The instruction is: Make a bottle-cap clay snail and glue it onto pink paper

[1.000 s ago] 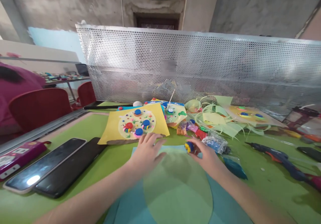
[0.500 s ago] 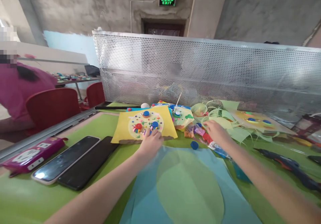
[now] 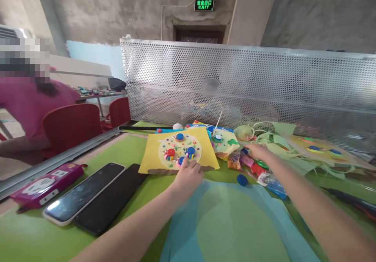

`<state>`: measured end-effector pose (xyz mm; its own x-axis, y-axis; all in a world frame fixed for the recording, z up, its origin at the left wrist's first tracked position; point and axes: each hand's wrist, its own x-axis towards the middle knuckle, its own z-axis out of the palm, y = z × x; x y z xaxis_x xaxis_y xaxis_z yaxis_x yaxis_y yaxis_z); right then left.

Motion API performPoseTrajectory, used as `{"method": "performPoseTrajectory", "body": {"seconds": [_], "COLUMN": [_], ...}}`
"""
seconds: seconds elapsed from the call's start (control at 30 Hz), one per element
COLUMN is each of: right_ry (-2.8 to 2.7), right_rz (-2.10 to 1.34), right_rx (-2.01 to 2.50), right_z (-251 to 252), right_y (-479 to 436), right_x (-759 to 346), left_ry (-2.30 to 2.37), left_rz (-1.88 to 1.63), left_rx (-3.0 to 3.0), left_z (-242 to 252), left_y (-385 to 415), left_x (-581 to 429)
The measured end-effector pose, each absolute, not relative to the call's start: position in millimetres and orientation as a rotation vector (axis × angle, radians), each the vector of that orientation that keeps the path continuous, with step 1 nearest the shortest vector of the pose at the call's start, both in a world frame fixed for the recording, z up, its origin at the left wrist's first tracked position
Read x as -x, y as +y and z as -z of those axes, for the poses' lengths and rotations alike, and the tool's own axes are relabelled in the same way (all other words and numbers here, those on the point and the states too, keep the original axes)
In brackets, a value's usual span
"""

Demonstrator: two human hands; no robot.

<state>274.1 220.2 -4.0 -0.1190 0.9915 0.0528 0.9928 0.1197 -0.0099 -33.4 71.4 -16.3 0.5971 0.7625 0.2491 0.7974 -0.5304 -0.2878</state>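
Note:
My left hand [image 3: 189, 174] is at the lower edge of a yellow sheet [image 3: 151, 151] decorated with bottle-cap and clay figures. Its fingers are curled, the index fingertip against a blue bottle cap [image 3: 181, 160] on the sheet; anything under the palm is hidden. My right hand [image 3: 259, 152] reaches to the packets of coloured modelling clay [image 3: 246, 159], fingers close together, and whatever is between them cannot be made out. A loose blue bottle cap [image 3: 242, 180] lies between my hands. Nearest me is a blue paper sheet [image 3: 183, 230] bearing a large pale green paper oval [image 3: 237, 223].
Two phones [image 3: 85, 193] [image 3: 110, 201] and a purple pouch [image 3: 48, 185] lie on the left. Behind are green paper scraps [image 3: 274, 138] and a perforated metal screen [image 3: 243, 82]. A dark tool [image 3: 352, 201] lies right. A person in pink [image 3: 32, 101] sits far left.
The view has shifted, so the table things appear further right. My left hand stays at the yellow sheet. My right hand remains by the clay packets, more of which show now.

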Motion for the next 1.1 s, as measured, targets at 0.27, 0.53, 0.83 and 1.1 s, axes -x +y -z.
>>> {"method": "performPoseTrajectory", "body": {"seconds": [0.27, 0.53, 0.83, 1.1], "right_ry": [-1.920, -1.924, -1.962, -2.144], "right_rz": [-0.165, -0.937, -1.110, -0.864], "right_rx": [1.900, 1.275, 0.991, 1.066], "right_z": [-24, -35, -17, -10], "right_y": [197, 99, 16, -4], "right_x": [-274, -241, -195, -194], "left_ry": [-1.315, -1.327, -1.241, -1.043], "left_rz": [0.276, 0.683, 1.135, 1.118], "left_rx": [2.495, 2.679, 2.881, 3.079], "left_z": [13, 7, -9, -6], "left_y": [66, 46, 2, 2], "left_x": [31, 13, -6, -8]}}
